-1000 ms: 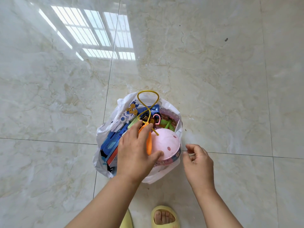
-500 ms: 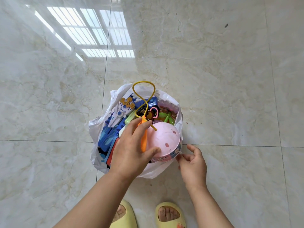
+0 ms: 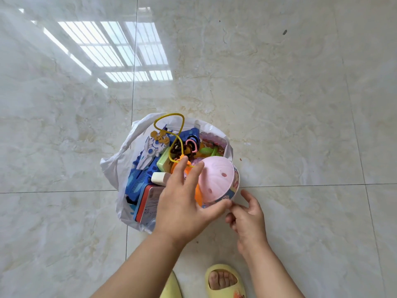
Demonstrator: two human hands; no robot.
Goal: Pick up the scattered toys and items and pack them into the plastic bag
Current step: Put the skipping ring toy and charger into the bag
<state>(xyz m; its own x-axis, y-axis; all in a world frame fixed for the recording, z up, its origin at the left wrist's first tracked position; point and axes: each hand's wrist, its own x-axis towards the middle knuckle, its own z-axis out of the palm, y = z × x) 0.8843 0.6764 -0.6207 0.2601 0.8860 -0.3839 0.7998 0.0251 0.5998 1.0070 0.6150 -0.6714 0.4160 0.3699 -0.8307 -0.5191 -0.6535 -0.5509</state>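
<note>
A white plastic bag (image 3: 120, 168) stands open on the marble floor, stuffed with toys. A pink upturned bowl (image 3: 217, 179) lies on top at the bag's right side. A yellow cord loop (image 3: 171, 123) sticks up at the back, tied to an orange toy (image 3: 198, 194). Blue and white toy pieces (image 3: 148, 153) and a red-edged box (image 3: 148, 203) fill the left side. My left hand (image 3: 182, 205) lies spread over the orange toy, thumb against the bowl's rim. My right hand (image 3: 247, 216) is at the bag's near right edge, fingers curled by the bowl's rim; whether it pinches the plastic is unclear.
Glossy marble floor tiles (image 3: 300, 104) surround the bag, with a window reflection at the upper left. My feet in yellow slippers (image 3: 225, 280) stand just below the bag. A small dark speck (image 3: 284, 32) lies far off at the upper right.
My right hand has moved from the floor beside the bag up to the bag's edge under the bowl. My left hand stays on the toys. The view has shifted slightly.
</note>
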